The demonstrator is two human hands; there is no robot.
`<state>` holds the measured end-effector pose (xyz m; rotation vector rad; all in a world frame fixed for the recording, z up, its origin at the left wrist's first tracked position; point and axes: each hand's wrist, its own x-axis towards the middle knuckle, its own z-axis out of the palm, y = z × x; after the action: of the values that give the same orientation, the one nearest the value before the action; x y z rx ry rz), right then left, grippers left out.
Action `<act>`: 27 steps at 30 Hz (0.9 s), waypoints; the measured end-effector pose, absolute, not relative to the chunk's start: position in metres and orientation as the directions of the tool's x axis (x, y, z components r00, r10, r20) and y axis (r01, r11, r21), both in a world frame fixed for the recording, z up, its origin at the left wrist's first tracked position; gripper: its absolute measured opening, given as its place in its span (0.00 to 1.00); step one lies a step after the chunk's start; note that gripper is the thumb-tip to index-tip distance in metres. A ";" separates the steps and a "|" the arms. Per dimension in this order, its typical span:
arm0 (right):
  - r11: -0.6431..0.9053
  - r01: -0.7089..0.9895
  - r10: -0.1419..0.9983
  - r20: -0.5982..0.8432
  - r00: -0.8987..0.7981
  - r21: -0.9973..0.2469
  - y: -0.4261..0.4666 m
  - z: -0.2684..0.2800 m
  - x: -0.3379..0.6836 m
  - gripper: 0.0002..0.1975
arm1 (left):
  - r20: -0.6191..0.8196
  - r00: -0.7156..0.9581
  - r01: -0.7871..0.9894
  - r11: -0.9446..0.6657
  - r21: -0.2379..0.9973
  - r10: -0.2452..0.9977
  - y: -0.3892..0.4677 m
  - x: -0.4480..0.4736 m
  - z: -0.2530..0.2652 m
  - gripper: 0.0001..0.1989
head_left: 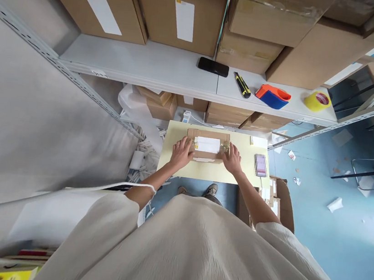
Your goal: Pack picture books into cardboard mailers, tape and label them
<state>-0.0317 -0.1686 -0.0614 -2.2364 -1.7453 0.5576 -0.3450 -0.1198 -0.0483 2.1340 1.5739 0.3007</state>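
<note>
A small cardboard box (205, 156) lies on the pale yellow table (177, 132), with a white label (207, 144) on its top and clear tape running across it. My left hand (181, 152) grips the box at its left end, fingers bent over the top edge. At the opposite end, my right hand (232, 158) holds the box the same way, fingertips on the taped right edge. To the right of the box, a phone-like device (260, 165) with a blurred screen rests on the table, near a small stack of white labels (259, 141).
On the shelf (142, 58) ahead sit a black phone (213, 67), a yellow box cutter (242, 85), an orange-and-blue tape dispenser (273, 96) and a yellow tape roll (317, 101). Large cartons (179, 15) stand behind them. An open carton (284, 201) is on the floor at right.
</note>
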 end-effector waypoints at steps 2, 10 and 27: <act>-0.246 0.877 0.966 -0.182 0.186 -0.412 -0.173 -0.062 -0.035 0.42 | -0.119 0.301 0.834 -0.201 0.513 0.946 -0.123 -0.345 -0.048 0.34; -0.245 0.866 0.964 -0.209 0.167 -0.436 -0.191 -0.061 -0.056 0.43 | -0.103 0.207 0.804 -0.109 0.585 0.973 -0.122 -0.343 -0.050 0.33; -0.210 0.821 0.975 -0.055 0.214 -0.530 -0.268 -0.028 -0.016 0.43 | -0.007 0.251 0.811 -0.206 0.548 0.968 -0.174 -0.297 -0.002 0.34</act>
<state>-0.0160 -0.2684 -0.0284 -2.1075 -1.6678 0.5415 -0.2973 -0.1740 -0.0018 2.0854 1.6173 0.4742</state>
